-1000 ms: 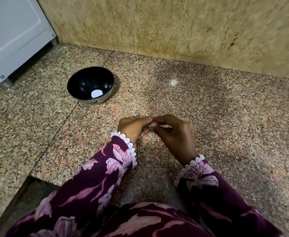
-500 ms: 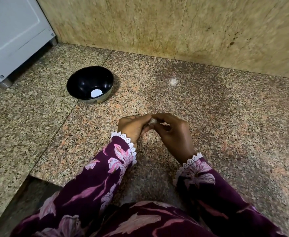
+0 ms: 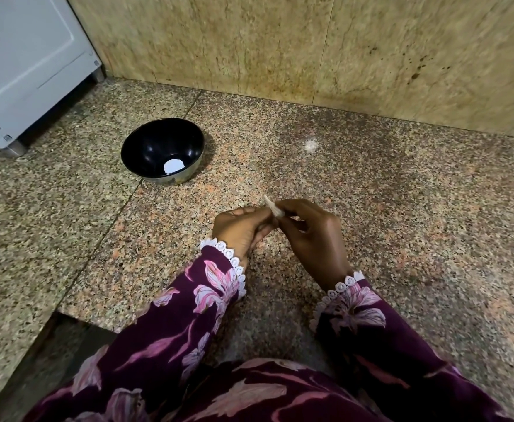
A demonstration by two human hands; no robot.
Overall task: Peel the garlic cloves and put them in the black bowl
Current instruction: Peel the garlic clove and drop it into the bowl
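Near the black bowl (image 3: pixel 162 150), on its near right side and a little apart from it, the person's two hands meet above the speckled granite bench (image 3: pixel 402 208), working on a single garlic clove (image 3: pixel 274 209). The left hand (image 3: pixel 240 229) has its fingers curled inward, and its grip seems to close on the clove's lower part, though the fingers hide most of the contact. The right hand (image 3: pixel 313 233) pinches at the clove's top between thumb and forefinger, where a pale, papery flap of skin sticks up towards the bowl. Judging from that lifted flap, the step in hand is the peeling itself: the skin has started to come away but the clove does not look bare yet. The bowl stands upright on the bench, with one round white patch (image 3: pixel 174 166) low on its inner wall; whether that is a peeled clove or a glint of light cannot be told. The next move probably calls for the right hand to draw the loosened skin off while the left holds the clove steady, and only then for the clove to be carried over the rim and let go. Beyond the bowl, to its far left, a white appliance (image 3: pixel 21 71) stands against the stone wall (image 3: pixel 280 50); a small pale scrap (image 3: pixel 311 145) lies on the bench to the bowl's right.
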